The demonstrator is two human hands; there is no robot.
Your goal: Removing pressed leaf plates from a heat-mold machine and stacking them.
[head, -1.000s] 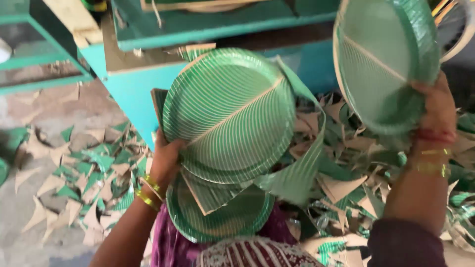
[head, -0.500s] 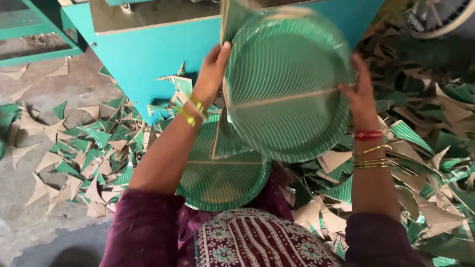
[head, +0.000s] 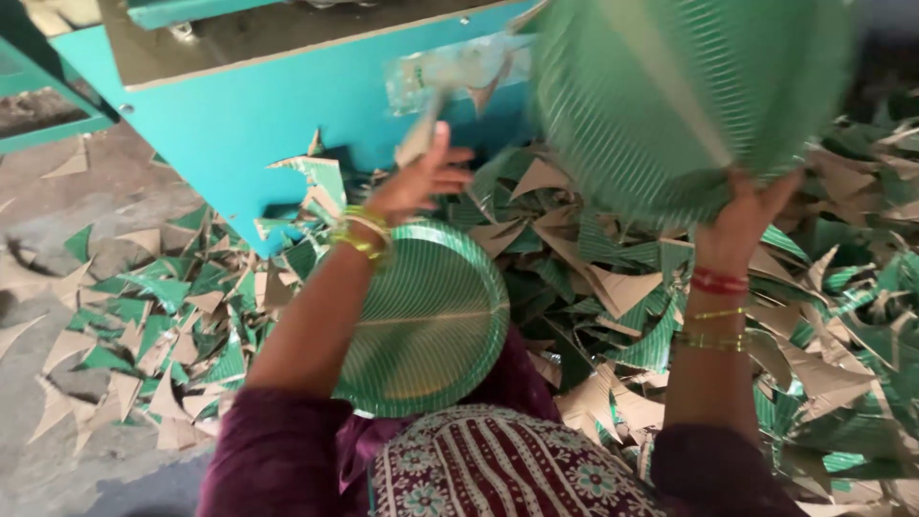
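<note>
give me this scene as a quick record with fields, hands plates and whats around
left hand: raised, fingers spread, at a pale paper offcut; whether held, cannot tell
right hand: grip on the lower rim of a blurred green ribbed plate, held up
lap: second green plate, lying flat
machine: teal metal body ahead
floor: green and tan triangular scraps all around

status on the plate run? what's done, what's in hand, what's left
Done: one finished green plate lies in the person's lap, and trimmed scraps litter the floor. In hand: the right hand lifts a blurred green plate; the left hand grips a pale offcut by the teal machine. Left: cannot tell; no uncut stock shows.
</note>
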